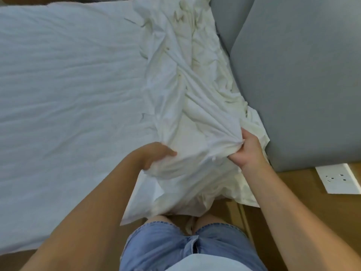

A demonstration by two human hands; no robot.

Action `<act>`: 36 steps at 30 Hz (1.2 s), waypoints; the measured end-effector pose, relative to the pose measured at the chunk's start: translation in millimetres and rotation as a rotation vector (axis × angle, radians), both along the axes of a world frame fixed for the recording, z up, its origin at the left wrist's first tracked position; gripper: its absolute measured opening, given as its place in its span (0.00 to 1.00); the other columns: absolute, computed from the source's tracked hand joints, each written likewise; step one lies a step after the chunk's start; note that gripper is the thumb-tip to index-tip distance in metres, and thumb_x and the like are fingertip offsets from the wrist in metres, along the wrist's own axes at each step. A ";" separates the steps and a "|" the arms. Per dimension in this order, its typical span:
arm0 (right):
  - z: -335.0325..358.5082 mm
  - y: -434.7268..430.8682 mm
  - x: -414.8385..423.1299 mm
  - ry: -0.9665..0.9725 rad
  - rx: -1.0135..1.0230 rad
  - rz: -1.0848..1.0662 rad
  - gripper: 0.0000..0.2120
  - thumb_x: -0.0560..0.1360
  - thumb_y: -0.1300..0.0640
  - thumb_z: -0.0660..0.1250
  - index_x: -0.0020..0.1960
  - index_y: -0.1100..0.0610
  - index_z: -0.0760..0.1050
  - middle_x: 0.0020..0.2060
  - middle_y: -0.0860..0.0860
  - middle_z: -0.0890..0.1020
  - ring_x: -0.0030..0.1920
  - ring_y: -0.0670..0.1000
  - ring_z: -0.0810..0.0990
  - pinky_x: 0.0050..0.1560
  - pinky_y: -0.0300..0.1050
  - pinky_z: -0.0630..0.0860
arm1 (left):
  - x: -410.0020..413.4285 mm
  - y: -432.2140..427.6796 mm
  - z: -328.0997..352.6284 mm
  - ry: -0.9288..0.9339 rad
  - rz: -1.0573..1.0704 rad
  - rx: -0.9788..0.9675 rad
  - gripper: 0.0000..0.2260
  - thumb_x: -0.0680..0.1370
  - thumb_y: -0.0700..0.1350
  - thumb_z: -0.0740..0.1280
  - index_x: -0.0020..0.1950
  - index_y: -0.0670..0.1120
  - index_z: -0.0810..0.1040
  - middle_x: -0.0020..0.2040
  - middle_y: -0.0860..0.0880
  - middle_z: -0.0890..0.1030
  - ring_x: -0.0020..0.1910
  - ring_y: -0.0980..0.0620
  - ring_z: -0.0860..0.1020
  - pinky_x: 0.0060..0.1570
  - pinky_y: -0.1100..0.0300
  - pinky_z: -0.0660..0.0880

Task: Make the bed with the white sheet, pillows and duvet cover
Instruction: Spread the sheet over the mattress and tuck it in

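Left hand (156, 156) and right hand (247, 151) each grasp the crumpled white fabric cover (187, 106); its contents stay hidden, fingertips buried in folds.

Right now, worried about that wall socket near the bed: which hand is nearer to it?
Right. The right hand grips bunched white fabric just left of the socket; the left hand holds the fabric farther left.
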State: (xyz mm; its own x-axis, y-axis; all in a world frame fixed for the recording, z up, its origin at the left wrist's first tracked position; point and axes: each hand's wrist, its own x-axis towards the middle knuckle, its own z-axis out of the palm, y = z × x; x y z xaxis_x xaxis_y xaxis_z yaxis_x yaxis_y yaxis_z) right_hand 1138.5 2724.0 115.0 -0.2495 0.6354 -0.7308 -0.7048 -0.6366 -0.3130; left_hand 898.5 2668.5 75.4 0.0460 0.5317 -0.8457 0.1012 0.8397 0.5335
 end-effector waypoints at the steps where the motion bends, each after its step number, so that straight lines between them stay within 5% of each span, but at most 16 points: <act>1: 3.9 -4.6 -3.1 -0.013 0.025 0.121 0.17 0.76 0.54 0.64 0.61 0.61 0.78 0.59 0.60 0.80 0.61 0.60 0.78 0.61 0.57 0.73 | -12.0 -2.6 -9.2 0.289 -0.133 0.036 0.10 0.74 0.43 0.68 0.51 0.39 0.76 0.52 0.41 0.80 0.48 0.44 0.77 0.49 0.54 0.74; 3: 6.9 -12.9 -10.5 -0.292 0.024 0.553 0.20 0.69 0.54 0.73 0.58 0.62 0.80 0.54 0.59 0.83 0.52 0.58 0.83 0.53 0.53 0.79 | -40.5 -0.7 -21.7 0.532 0.094 0.058 0.09 0.78 0.42 0.63 0.52 0.36 0.76 0.51 0.39 0.79 0.47 0.43 0.79 0.46 0.53 0.74; 5: -3.5 -18.9 -13.9 -0.872 0.022 1.034 0.18 0.70 0.59 0.74 0.57 0.64 0.76 0.48 0.58 0.82 0.46 0.57 0.82 0.43 0.46 0.79 | -75.3 5.2 -28.6 0.097 0.657 0.147 0.07 0.79 0.41 0.62 0.48 0.39 0.78 0.40 0.42 0.81 0.35 0.50 0.82 0.37 0.57 0.77; 7: -18.0 -21.0 -12.8 -1.271 0.048 0.996 0.10 0.74 0.63 0.66 0.54 0.66 0.74 0.41 0.58 0.78 0.41 0.57 0.77 0.41 0.45 0.73 | -91.8 10.5 -21.6 -0.443 0.986 0.247 0.12 0.80 0.41 0.60 0.42 0.41 0.80 0.34 0.46 0.82 0.32 0.51 0.81 0.33 0.60 0.79; 9: -29.0 -17.9 -7.9 -1.018 0.008 0.526 0.12 0.76 0.64 0.62 0.58 0.67 0.75 0.40 0.59 0.79 0.41 0.59 0.78 0.43 0.47 0.74 | -88.4 12.7 -9.6 -0.646 0.888 0.249 0.14 0.77 0.47 0.62 0.44 0.42 0.85 0.42 0.45 0.84 0.41 0.47 0.83 0.42 0.56 0.80; 11: -32.4 -17.3 -11.1 -0.570 -0.060 0.101 0.15 0.79 0.60 0.63 0.64 0.62 0.74 0.54 0.58 0.81 0.54 0.60 0.79 0.56 0.54 0.76 | -79.1 7.7 -8.0 -0.630 0.562 0.124 0.16 0.72 0.54 0.68 0.51 0.44 0.85 0.49 0.44 0.84 0.47 0.44 0.83 0.44 0.51 0.80; 13: -27.5 -20.2 -25.8 -0.345 -0.095 -0.048 0.16 0.79 0.55 0.63 0.65 0.59 0.74 0.60 0.57 0.80 0.59 0.59 0.79 0.60 0.57 0.74 | -66.1 0.4 -19.9 -0.328 0.034 -0.081 0.19 0.69 0.52 0.73 0.56 0.43 0.81 0.48 0.44 0.83 0.45 0.45 0.82 0.41 0.55 0.79; 15: -14.6 -29.2 -42.3 -0.276 -0.072 0.140 0.18 0.76 0.50 0.65 0.60 0.60 0.79 0.55 0.58 0.82 0.53 0.58 0.82 0.54 0.55 0.78 | -64.3 -3.1 -39.9 0.251 -0.398 -0.067 0.15 0.74 0.44 0.69 0.59 0.39 0.77 0.52 0.42 0.81 0.49 0.44 0.79 0.42 0.58 0.75; 17: -5.2 -41.1 -55.9 -0.397 -0.056 0.535 0.20 0.69 0.51 0.72 0.56 0.61 0.81 0.52 0.59 0.83 0.50 0.58 0.83 0.50 0.52 0.80 | -80.9 -0.6 -52.9 0.734 -0.423 0.031 0.13 0.77 0.40 0.62 0.59 0.37 0.75 0.58 0.39 0.78 0.56 0.40 0.76 0.47 0.56 0.70; 19: -5.5 -48.6 -65.6 -0.729 -0.062 0.882 0.21 0.70 0.58 0.74 0.61 0.64 0.76 0.54 0.59 0.82 0.53 0.59 0.81 0.56 0.53 0.78 | -94.5 1.9 -61.1 0.896 -0.271 -0.004 0.17 0.76 0.41 0.62 0.64 0.38 0.70 0.63 0.38 0.73 0.62 0.39 0.72 0.53 0.52 0.69; 22: -14.1 -47.7 -77.3 -1.154 0.023 0.712 0.14 0.76 0.61 0.65 0.61 0.63 0.74 0.53 0.57 0.80 0.51 0.59 0.79 0.57 0.53 0.76 | -71.7 6.9 -49.3 0.999 -0.389 0.093 0.35 0.75 0.50 0.67 0.74 0.36 0.54 0.72 0.37 0.62 0.71 0.39 0.62 0.68 0.49 0.60; 24: -10.4 -51.6 -93.4 -1.225 0.185 0.629 0.13 0.78 0.60 0.61 0.62 0.60 0.74 0.54 0.56 0.79 0.54 0.58 0.78 0.58 0.53 0.75 | -35.9 15.5 -32.5 0.658 -0.303 0.307 0.36 0.76 0.59 0.64 0.73 0.35 0.60 0.71 0.36 0.65 0.71 0.39 0.64 0.69 0.50 0.59; 27: -7.7 -64.0 -125.7 -1.305 0.436 0.855 0.13 0.79 0.57 0.59 0.62 0.56 0.74 0.53 0.52 0.80 0.51 0.51 0.77 0.49 0.43 0.72 | 6.0 34.9 8.3 -0.193 0.066 0.164 0.26 0.73 0.62 0.66 0.58 0.41 0.76 0.54 0.43 0.80 0.56 0.45 0.78 0.60 0.52 0.72; 30: -9.1 -71.5 -142.3 -1.366 0.544 0.929 0.08 0.76 0.53 0.63 0.54 0.53 0.71 0.43 0.46 0.77 0.43 0.47 0.77 0.35 0.37 0.67 | 7.6 66.4 41.3 -0.427 0.293 0.157 0.07 0.75 0.44 0.67 0.40 0.41 0.77 0.34 0.46 0.77 0.38 0.49 0.75 0.41 0.59 0.74; 33: 3.0 -54.6 -135.9 -1.478 0.672 0.508 0.09 0.70 0.58 0.63 0.36 0.47 0.64 0.31 0.38 0.74 0.31 0.39 0.72 0.28 0.30 0.66 | -15.4 91.2 48.5 -0.812 0.539 0.260 0.05 0.70 0.40 0.65 0.38 0.39 0.78 0.33 0.44 0.78 0.38 0.46 0.78 0.41 0.59 0.76; 36: 0.3 -53.6 -134.8 -1.549 0.647 0.953 0.05 0.71 0.59 0.62 0.44 0.51 0.68 0.37 0.41 0.75 0.38 0.41 0.75 0.36 0.34 0.68 | -29.2 55.8 15.4 -0.543 0.534 0.127 0.08 0.78 0.41 0.61 0.47 0.40 0.78 0.36 0.45 0.82 0.42 0.45 0.78 0.39 0.59 0.77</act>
State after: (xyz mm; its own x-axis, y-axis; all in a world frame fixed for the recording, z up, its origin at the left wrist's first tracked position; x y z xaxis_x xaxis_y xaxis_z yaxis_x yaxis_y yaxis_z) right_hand 1003.7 2670.4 115.4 -0.0889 0.9256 -0.3679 0.8315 -0.1344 -0.5390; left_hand 869.3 2724.3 90.8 0.1468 0.6900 -0.7088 -0.6036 0.6302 0.4884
